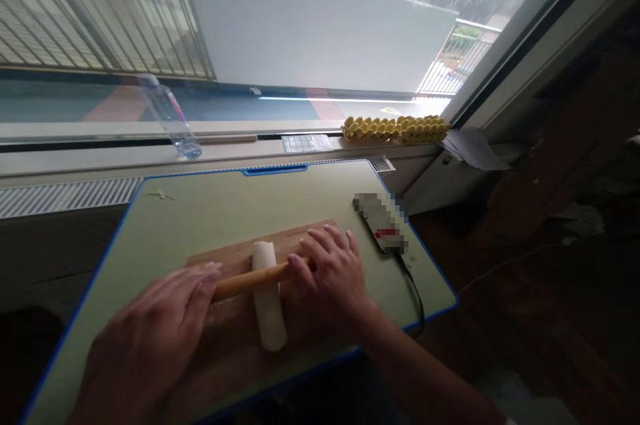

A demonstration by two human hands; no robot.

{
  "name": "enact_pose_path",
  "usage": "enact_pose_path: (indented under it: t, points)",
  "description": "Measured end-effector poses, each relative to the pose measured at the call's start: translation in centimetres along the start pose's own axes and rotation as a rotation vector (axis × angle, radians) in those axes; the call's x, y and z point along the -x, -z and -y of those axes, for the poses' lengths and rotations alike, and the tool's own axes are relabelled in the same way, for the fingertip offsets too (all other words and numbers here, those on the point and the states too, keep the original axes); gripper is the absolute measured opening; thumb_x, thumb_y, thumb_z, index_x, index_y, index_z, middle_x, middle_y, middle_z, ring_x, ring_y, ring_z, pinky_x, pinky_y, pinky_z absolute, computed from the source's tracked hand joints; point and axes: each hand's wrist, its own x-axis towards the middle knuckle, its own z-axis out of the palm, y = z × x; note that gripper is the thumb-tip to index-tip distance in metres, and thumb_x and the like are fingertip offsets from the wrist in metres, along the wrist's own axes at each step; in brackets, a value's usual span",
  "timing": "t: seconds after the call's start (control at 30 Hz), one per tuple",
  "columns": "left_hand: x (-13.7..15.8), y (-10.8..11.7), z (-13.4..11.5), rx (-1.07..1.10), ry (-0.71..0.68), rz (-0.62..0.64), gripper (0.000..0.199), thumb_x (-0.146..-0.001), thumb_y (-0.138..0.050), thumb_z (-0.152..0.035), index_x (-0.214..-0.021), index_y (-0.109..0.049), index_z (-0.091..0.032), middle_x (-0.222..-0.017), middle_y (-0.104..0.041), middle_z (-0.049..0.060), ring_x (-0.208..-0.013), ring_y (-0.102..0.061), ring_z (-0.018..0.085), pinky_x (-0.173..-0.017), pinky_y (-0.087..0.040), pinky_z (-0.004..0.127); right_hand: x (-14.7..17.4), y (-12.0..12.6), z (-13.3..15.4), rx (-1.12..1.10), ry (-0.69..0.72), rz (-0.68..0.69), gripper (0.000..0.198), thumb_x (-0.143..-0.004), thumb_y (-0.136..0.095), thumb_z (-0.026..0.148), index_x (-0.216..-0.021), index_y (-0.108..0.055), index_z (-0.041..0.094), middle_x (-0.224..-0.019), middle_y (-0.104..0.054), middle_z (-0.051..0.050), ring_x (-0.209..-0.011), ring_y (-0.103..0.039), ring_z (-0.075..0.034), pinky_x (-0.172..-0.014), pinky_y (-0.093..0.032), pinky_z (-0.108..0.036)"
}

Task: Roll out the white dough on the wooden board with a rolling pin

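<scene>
A wooden rolling pin lies across a long strip of pale dough on a brown wooden board. My left hand is closed over the pin's left end. Over the right end, my right hand rests with its fingers curled on the pin. The dough shows on both sides of the pin, its far end near the board's back edge and its near end rounded. Both ends of the pin are hidden under my hands.
The board lies on a pale green table with a blue rim. A blurred-out phone-like device with a black cable is at right. On the windowsill stand a plastic bottle and yellow egg-carton-like trays.
</scene>
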Motion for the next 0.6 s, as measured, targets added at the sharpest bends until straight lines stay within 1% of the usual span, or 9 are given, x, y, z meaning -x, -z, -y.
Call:
enact_pose_path:
  t: [0.07,0.13,0.17,0.23,0.3,0.37,0.43,0.5,0.6]
  points:
    - [-0.6,0.8,-1.0,-0.029,0.077,0.038,0.059,-0.106,-0.031,-0.056,-0.114,-0.083,-0.028,-0.126,-0.083,0.005,-0.122,-0.075,0.031,-0.110,-0.058,0.047,0.2,0.0,0.3,-0.001,-0.027,-0.010,0.030,-0.109,-0.059,0.050,-0.124,-0.077,0.031,-0.147,-0.071,-0.004,-0.148,-0.052,-0.031,-0.129,-0.028,-0.059]
    - [-0.5,1.3,-1.8,-0.016,0.093,0.056,0.060,-0.106,-0.030,-0.052,-0.115,-0.083,-0.025,-0.128,-0.083,0.007,-0.124,-0.074,0.031,-0.113,-0.056,0.048,0.6,0.3,0.7,-0.008,-0.029,0.003,0.029,-0.109,-0.059,0.045,-0.125,-0.077,0.030,-0.147,-0.072,-0.004,-0.148,-0.052,-0.030,-0.129,-0.029,-0.058]
    - [-0.1,1.3,-2.2,0.007,0.069,0.047,0.059,-0.105,-0.030,-0.049,-0.116,-0.082,-0.022,-0.130,-0.082,0.008,-0.128,-0.073,0.031,-0.116,-0.054,0.049,1.0,0.4,0.9,-0.004,-0.034,-0.001,0.028,-0.109,-0.059,0.044,-0.125,-0.078,0.030,-0.148,-0.071,-0.004,-0.149,-0.052,-0.030,-0.130,-0.029,-0.058]
    - [1.7,0.8,-2.8,0.040,0.040,-0.024,0.059,-0.105,-0.030,-0.045,-0.124,-0.080,-0.019,-0.135,-0.080,0.011,-0.133,-0.070,0.031,-0.121,-0.049,0.050,2.2,0.8,1.4,0.017,-0.035,-0.021,0.031,-0.108,-0.059,0.042,-0.128,-0.077,0.029,-0.154,-0.068,-0.005,-0.153,-0.048,-0.031,-0.131,-0.025,-0.060]
    - [4.1,0.1,-3.4,0.076,0.022,-0.096,0.060,-0.107,-0.030,-0.044,-0.133,-0.077,-0.017,-0.139,-0.078,0.012,-0.136,-0.068,0.030,-0.123,-0.047,0.049,3.9,1.1,1.7,0.048,-0.028,-0.052,0.037,-0.108,-0.057,0.042,-0.138,-0.073,0.027,-0.162,-0.061,-0.007,-0.158,-0.042,-0.031,-0.133,-0.022,-0.060]
    - [6.3,-0.6,-4.0,0.083,0.018,-0.141,0.060,-0.109,-0.031,-0.045,-0.142,-0.072,-0.016,-0.146,-0.074,0.013,-0.143,-0.064,0.030,-0.123,-0.045,0.049,5.5,1.1,1.8,0.082,-0.020,-0.072,0.044,-0.110,-0.054,0.044,-0.147,-0.068,0.026,-0.167,-0.054,-0.008,-0.162,-0.037,-0.031,-0.134,-0.019,-0.060]
    - [7.4,-0.8,-4.6,0.067,0.026,-0.168,0.059,-0.110,-0.032,-0.045,-0.147,-0.069,-0.017,-0.152,-0.069,0.014,-0.149,-0.059,0.032,-0.123,-0.043,0.052,6.4,0.9,1.7,0.123,-0.022,-0.067,0.047,-0.112,-0.050,0.047,-0.151,-0.065,0.025,-0.170,-0.051,-0.009,-0.164,-0.034,-0.031,-0.135,-0.017,-0.060]
    - [7.0,-0.5,-5.2,0.034,0.039,-0.182,0.058,-0.110,-0.033,-0.045,-0.147,-0.069,-0.019,-0.154,-0.068,0.014,-0.151,-0.056,0.033,-0.124,-0.040,0.055,6.3,0.5,1.5,0.162,-0.031,-0.042,0.051,-0.114,-0.045,0.049,-0.154,-0.063,0.023,-0.170,-0.051,-0.010,-0.165,-0.033,-0.031,-0.135,-0.015,-0.063]
    - [4.2,0.6,-5.6,-0.035,0.044,-0.176,0.055,-0.110,-0.033,-0.044,-0.142,-0.073,-0.022,-0.153,-0.068,0.013,-0.150,-0.056,0.034,-0.127,-0.032,0.060,4.3,0.0,1.4,0.185,-0.035,0.021,0.052,-0.116,-0.038,0.050,-0.150,-0.065,0.022,-0.167,-0.054,-0.011,-0.165,-0.032,-0.033,-0.134,-0.013,-0.066]
